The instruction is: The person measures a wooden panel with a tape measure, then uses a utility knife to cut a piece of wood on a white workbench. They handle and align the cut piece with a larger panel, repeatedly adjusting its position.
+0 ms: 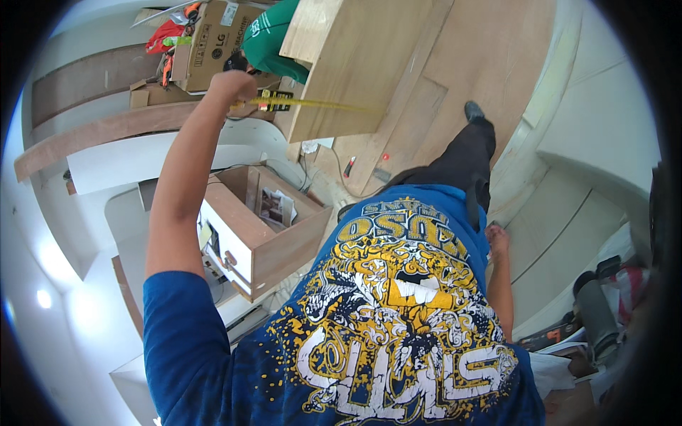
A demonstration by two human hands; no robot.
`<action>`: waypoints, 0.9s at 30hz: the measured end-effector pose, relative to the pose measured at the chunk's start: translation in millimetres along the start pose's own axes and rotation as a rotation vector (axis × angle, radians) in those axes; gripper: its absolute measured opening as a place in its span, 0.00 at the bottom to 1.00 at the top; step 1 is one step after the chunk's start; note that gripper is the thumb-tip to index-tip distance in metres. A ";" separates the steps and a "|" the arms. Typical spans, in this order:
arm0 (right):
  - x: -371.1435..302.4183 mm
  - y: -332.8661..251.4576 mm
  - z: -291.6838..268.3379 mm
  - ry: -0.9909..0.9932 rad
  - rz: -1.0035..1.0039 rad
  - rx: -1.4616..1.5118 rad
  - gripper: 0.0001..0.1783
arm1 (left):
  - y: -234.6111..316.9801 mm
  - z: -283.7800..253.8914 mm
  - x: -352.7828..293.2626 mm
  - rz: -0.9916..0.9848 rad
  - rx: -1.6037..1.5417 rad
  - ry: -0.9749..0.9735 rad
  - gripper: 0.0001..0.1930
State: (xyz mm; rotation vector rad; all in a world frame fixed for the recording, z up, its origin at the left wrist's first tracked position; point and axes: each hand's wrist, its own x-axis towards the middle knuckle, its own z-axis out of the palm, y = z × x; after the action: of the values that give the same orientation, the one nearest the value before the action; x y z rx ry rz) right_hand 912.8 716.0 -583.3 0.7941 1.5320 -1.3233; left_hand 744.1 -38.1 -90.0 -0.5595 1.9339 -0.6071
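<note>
Near grained plywood point(366, 60), narrow yellow tape point(320, 104)

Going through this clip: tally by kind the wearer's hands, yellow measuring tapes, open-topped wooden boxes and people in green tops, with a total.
Wearer's hands, left hand and right hand: 2
Yellow measuring tape: 1
Open-topped wooden box: 1
Person in a green top: 1
Total: 5
</note>
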 end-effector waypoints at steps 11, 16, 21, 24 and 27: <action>-6.9 -258.4 116.4 -0.298 -0.221 -0.003 0.40 | -18.3 143.2 -122.3 0.219 -0.789 -0.379 0.16; -6.9 -351.6 147.6 -0.718 -0.184 0.602 0.65 | 120.0 210.5 -147.6 0.420 -1.128 -0.062 0.38; -60.8 -397.1 174.2 -0.800 -0.095 0.610 0.72 | 217.6 256.9 -209.9 0.388 -1.596 -0.250 0.54; -56.0 -420.3 145.5 -0.715 -0.172 0.226 0.71 | 261.8 266.3 -207.5 0.391 -1.880 -0.365 0.55; -2.9 -429.6 109.0 -0.567 -0.129 -0.076 0.65 | 292.2 275.3 -208.9 0.252 -1.997 -0.368 0.56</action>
State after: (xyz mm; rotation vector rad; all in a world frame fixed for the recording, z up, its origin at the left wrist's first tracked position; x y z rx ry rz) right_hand 550.6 519.9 -419.6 0.2365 1.1792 -1.4214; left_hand 1042.8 268.2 -237.6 -1.3543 1.5876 1.7263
